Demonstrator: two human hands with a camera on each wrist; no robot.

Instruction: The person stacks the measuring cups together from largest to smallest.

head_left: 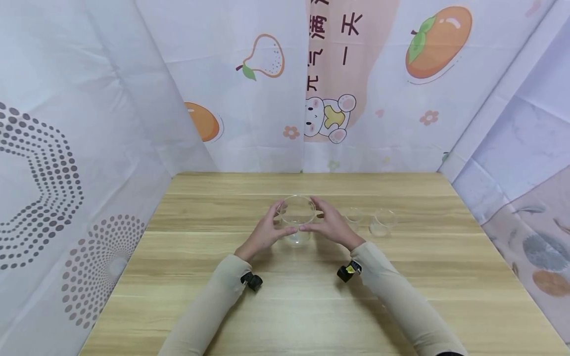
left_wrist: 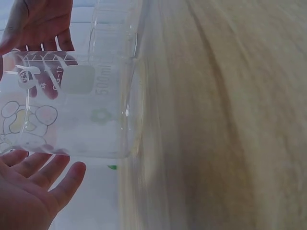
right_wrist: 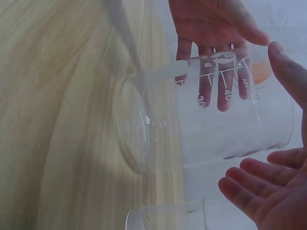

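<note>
A clear glass beaker [head_left: 297,217] with white graduations stands upright at mid-table, between both hands. In the left wrist view the beaker [left_wrist: 103,124] carries a 500 ml marking, its base right at the tabletop. My left hand [head_left: 266,228] grips its left side, thumb in front and fingers round the side. On the opposite side my right hand [head_left: 330,223] holds it the same way, and the thumbs almost meet at the front. Through the glass of the beaker [right_wrist: 211,129], the right wrist view shows the left hand's fingers [right_wrist: 223,91] spread along the wall.
Two smaller clear glass vessels, a nearer-centre one [head_left: 354,216] and another [head_left: 382,223], stand just right of my right hand. The wooden table [head_left: 285,316] ends at a printed curtain [head_left: 258,123] behind, with more curtains on both sides.
</note>
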